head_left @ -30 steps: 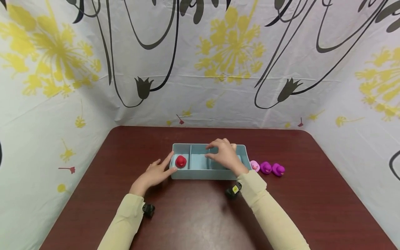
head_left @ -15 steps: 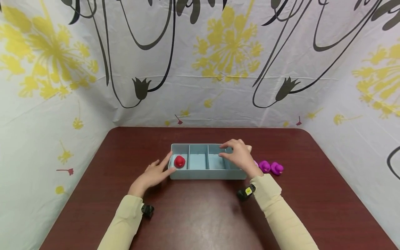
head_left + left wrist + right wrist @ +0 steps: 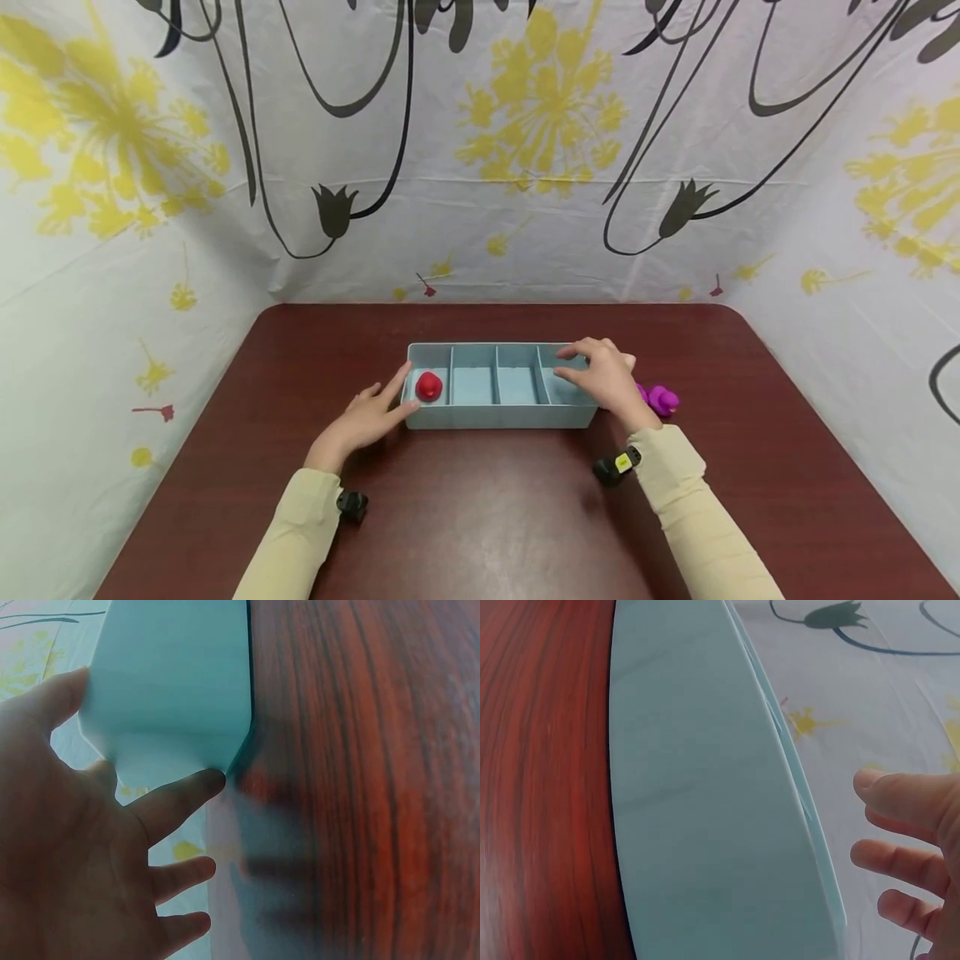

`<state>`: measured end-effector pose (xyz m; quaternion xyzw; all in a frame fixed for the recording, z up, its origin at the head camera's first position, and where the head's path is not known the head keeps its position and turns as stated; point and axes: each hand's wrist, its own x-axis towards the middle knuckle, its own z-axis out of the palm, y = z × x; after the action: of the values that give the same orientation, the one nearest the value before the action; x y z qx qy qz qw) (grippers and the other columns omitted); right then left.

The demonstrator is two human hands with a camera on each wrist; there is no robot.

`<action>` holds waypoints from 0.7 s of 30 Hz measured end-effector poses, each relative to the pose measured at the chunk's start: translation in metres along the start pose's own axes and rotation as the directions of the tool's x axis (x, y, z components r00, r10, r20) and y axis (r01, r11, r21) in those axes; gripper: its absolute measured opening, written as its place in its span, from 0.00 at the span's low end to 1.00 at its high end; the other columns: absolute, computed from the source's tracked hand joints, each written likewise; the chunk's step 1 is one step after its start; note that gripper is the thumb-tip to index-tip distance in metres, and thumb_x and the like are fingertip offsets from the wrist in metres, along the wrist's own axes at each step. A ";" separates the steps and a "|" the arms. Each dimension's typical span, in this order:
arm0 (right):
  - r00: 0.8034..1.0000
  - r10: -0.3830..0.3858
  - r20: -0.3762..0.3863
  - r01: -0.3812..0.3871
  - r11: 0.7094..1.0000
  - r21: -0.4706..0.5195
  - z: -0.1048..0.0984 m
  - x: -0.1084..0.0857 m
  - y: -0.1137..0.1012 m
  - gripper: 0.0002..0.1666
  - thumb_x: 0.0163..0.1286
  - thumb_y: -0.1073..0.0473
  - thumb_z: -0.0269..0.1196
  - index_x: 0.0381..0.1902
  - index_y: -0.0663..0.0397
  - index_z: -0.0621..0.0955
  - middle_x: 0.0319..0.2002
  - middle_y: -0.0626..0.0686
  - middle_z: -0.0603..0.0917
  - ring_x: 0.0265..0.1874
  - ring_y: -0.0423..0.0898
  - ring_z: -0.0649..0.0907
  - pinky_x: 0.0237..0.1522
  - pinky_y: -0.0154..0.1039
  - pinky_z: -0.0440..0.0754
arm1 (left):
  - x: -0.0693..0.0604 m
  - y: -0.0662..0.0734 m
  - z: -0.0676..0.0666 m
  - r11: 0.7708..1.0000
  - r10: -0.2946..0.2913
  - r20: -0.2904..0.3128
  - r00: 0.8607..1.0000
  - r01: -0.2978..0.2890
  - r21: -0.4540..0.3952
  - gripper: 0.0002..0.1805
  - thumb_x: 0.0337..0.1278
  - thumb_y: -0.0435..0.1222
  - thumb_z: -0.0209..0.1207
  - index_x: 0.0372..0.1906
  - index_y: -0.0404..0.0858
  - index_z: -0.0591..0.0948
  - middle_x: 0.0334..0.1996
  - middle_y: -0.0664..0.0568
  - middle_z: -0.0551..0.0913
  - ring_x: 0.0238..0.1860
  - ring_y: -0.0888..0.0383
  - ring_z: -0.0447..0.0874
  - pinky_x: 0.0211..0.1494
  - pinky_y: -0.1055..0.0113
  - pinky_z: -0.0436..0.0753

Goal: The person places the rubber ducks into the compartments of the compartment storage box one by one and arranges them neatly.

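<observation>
A light blue box (image 3: 498, 417) with dividers stands on the table, and a red rubber duck (image 3: 428, 386) sits in its leftmost compartment. My left hand (image 3: 365, 423) touches the box's left end with spread fingers; in the left wrist view a fingertip meets the box's lower corner. Over the rightmost compartment hovers my right hand (image 3: 606, 379), thumb and fingers apart, nothing between them. Just right of that hand, purple rubber ducks (image 3: 663, 401) lie on the table, one partly hidden behind it. The pink duck seen earlier is hidden now.
The dark red wooden table (image 3: 480, 517) has a far edge against a hanging white cloth (image 3: 420, 150) printed with flowers. A small black device (image 3: 352, 505) is strapped at the left wrist, and another black device (image 3: 617, 465) at the right.
My right hand has moved right along the box, from its middle to the rightmost compartment, and now covers the pink duck. The left hand stays at the box's left end.
</observation>
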<state>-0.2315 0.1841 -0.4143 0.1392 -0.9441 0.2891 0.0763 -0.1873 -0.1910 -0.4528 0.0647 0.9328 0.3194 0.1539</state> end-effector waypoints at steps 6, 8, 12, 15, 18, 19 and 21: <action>0.999 0.037 -0.027 -0.037 0.999 -0.016 -0.014 -0.009 0.016 0.16 0.58 0.53 0.70 0.44 0.50 0.85 0.42 0.53 0.85 0.45 0.54 0.74 0.43 0.57 0.53 | 0.002 -0.002 0.001 1.000 -0.007 0.008 1.000 0.007 -0.019 0.44 0.59 0.66 0.46 0.75 0.67 0.39 0.73 0.34 0.51 0.73 0.35 0.45 0.62 0.28 0.59; 0.998 0.053 -0.035 -0.054 0.998 -0.026 -0.018 -0.011 0.021 0.15 0.57 0.53 0.70 0.43 0.50 0.85 0.44 0.54 0.85 0.46 0.55 0.74 0.43 0.57 0.54 | 0.002 -0.003 0.001 1.000 -0.009 0.008 1.000 0.009 -0.019 0.43 0.60 0.66 0.46 0.75 0.67 0.39 0.73 0.33 0.51 0.73 0.34 0.45 0.61 0.28 0.60; 0.995 0.087 -0.037 -0.089 0.994 -0.056 -0.028 -0.016 0.033 0.14 0.57 0.53 0.70 0.42 0.49 0.86 0.45 0.56 0.85 0.47 0.57 0.74 0.41 0.56 0.54 | 0.002 -0.003 0.001 1.000 -0.004 0.015 1.000 0.005 -0.022 0.43 0.60 0.66 0.46 0.75 0.67 0.39 0.73 0.33 0.51 0.73 0.33 0.45 0.60 0.27 0.60; 0.994 0.106 -0.027 -0.108 0.991 -0.075 -0.036 -0.021 0.043 0.15 0.58 0.52 0.70 0.42 0.49 0.85 0.46 0.57 0.85 0.47 0.57 0.74 0.40 0.56 0.54 | 0.002 -0.003 0.000 1.000 0.000 0.019 1.000 0.000 -0.025 0.43 0.61 0.65 0.46 0.75 0.66 0.39 0.73 0.33 0.51 0.73 0.33 0.44 0.60 0.27 0.59; 0.993 0.120 -0.015 -0.121 0.989 -0.085 -0.046 -0.026 0.054 0.16 0.59 0.52 0.69 0.44 0.50 0.85 0.46 0.58 0.84 0.47 0.58 0.73 0.40 0.56 0.54 | 0.002 -0.003 0.000 1.000 0.001 0.020 1.000 0.000 -0.027 0.43 0.61 0.65 0.46 0.74 0.67 0.38 0.73 0.33 0.50 0.73 0.34 0.44 0.61 0.27 0.59; 0.992 0.127 -0.011 -0.127 0.988 -0.088 -0.049 -0.028 0.058 0.17 0.59 0.51 0.69 0.44 0.50 0.85 0.46 0.59 0.84 0.47 0.58 0.73 0.40 0.56 0.53 | 0.002 -0.003 0.000 1.000 0.001 0.022 1.000 0.000 -0.028 0.43 0.61 0.65 0.45 0.74 0.67 0.38 0.73 0.33 0.50 0.73 0.34 0.44 0.61 0.27 0.59; 0.991 0.135 -0.007 -0.135 0.987 -0.091 -0.056 -0.033 0.065 0.17 0.59 0.50 0.69 0.45 0.51 0.84 0.46 0.59 0.84 0.46 0.58 0.72 0.39 0.56 0.53 | 0.003 -0.004 0.001 1.000 0.001 0.024 1.000 -0.001 -0.027 0.43 0.61 0.66 0.45 0.74 0.67 0.38 0.73 0.33 0.49 0.73 0.34 0.44 0.61 0.27 0.59</action>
<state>-0.2164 0.2747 -0.4104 0.0710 -0.9635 0.2501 0.0630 -0.1898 -0.1928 -0.4562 0.0671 0.9263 0.3315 0.1659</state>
